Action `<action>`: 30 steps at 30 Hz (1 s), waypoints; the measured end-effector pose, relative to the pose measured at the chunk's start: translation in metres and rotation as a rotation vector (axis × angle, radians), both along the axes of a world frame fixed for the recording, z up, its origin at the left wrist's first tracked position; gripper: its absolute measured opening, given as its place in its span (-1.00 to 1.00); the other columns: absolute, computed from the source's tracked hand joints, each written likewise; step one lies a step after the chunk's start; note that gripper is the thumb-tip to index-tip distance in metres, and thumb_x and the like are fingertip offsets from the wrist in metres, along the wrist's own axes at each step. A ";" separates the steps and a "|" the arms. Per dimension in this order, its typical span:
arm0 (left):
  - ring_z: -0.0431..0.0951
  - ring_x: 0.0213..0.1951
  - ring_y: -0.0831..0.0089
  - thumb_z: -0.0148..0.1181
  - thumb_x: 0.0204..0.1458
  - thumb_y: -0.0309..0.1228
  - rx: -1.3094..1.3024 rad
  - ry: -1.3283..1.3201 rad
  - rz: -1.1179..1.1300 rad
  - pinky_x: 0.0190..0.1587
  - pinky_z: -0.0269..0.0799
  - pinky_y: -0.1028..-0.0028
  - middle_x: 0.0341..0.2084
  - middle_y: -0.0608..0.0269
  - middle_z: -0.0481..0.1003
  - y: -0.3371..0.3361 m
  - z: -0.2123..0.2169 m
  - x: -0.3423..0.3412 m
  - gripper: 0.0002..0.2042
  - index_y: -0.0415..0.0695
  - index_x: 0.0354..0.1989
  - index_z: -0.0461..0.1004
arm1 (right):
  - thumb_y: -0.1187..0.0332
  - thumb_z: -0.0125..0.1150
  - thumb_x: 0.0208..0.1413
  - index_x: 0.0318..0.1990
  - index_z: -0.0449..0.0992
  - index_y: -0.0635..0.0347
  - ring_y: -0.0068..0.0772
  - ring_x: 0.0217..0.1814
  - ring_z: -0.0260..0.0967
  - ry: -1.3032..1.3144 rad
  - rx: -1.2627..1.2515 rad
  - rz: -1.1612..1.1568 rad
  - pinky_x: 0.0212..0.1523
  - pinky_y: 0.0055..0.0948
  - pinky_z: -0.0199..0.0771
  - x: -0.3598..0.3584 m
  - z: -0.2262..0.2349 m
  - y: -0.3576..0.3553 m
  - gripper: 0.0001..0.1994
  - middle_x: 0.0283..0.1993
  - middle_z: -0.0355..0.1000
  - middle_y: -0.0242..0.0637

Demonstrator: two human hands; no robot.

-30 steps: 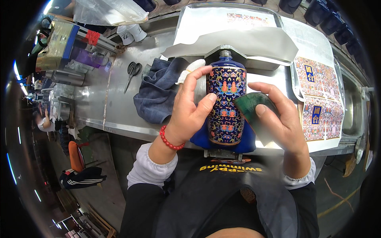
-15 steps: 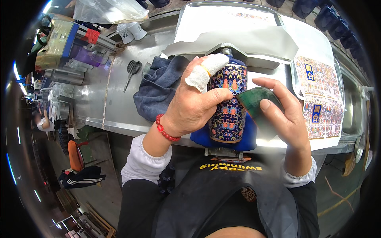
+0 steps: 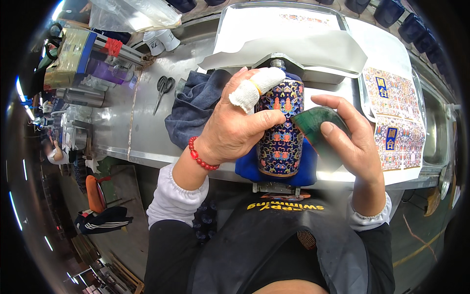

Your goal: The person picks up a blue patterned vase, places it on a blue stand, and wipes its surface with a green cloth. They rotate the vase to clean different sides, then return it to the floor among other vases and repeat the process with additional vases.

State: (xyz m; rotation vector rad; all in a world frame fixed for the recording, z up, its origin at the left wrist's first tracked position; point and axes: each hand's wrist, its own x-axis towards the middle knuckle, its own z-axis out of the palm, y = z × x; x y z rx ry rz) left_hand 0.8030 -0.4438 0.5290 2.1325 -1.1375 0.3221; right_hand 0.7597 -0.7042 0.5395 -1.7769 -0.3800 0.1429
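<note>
A dark blue bottle [image 3: 281, 142] with a dense floral pattern lies with its neck away from me, on a bright blue cloth [image 3: 247, 169]. My left hand [image 3: 230, 122] grips it from the left, its thumb resting on the patterned face. White wrapping held by a yellow band covers one finger near the neck. Pinched between the thumb and fingers of my right hand [image 3: 355, 139] is a thin green scraper [image 3: 318, 122]. Its edge sits close to the bottle's right side; I cannot tell whether they touch.
Left of the bottle lie a crumpled blue-grey towel [image 3: 193, 110] and black scissors [image 3: 164, 89]. Patterned decal sheets [image 3: 404, 110] are spread at the right. Beyond the bottle stands a metal tray [image 3: 284, 6] with white paper. Dark blue bottles [image 3: 389, 12] line the far right.
My left hand and its thumb have shifted slightly left, and the bottle appears a touch further left too. The right hand and scraper have hardly moved.
</note>
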 end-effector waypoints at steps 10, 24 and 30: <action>0.38 0.20 -0.10 0.31 -0.17 -0.57 -0.052 -0.010 -0.008 0.35 0.14 -0.04 0.12 -0.09 0.45 -0.003 0.003 0.005 -0.69 0.02 -0.20 0.65 | 0.44 0.07 0.24 0.21 0.38 0.36 -0.60 -0.04 0.40 0.027 0.008 0.001 0.02 -0.57 0.39 0.000 0.001 -0.002 -0.61 -0.06 0.50 -0.29; 0.36 0.20 -0.12 0.25 -0.21 -0.62 -0.018 -0.018 0.005 0.35 0.13 0.01 0.10 -0.12 0.46 0.001 0.007 0.005 -0.70 -0.08 -0.23 0.61 | 0.44 0.08 0.24 0.20 0.39 0.36 -0.60 -0.03 0.40 0.004 -0.018 0.011 0.02 -0.57 0.38 0.001 0.001 -0.004 -0.61 -0.06 0.50 -0.28; 0.33 0.20 -0.14 0.22 -0.13 -0.58 -0.028 0.056 0.068 0.32 0.13 0.07 0.13 -0.19 0.41 -0.004 0.006 0.005 -0.78 -0.12 -0.26 0.56 | 0.44 0.08 0.24 0.19 0.39 0.36 -0.59 -0.03 0.40 0.026 -0.004 0.005 0.02 -0.56 0.38 0.001 0.002 -0.004 -0.62 -0.07 0.50 -0.27</action>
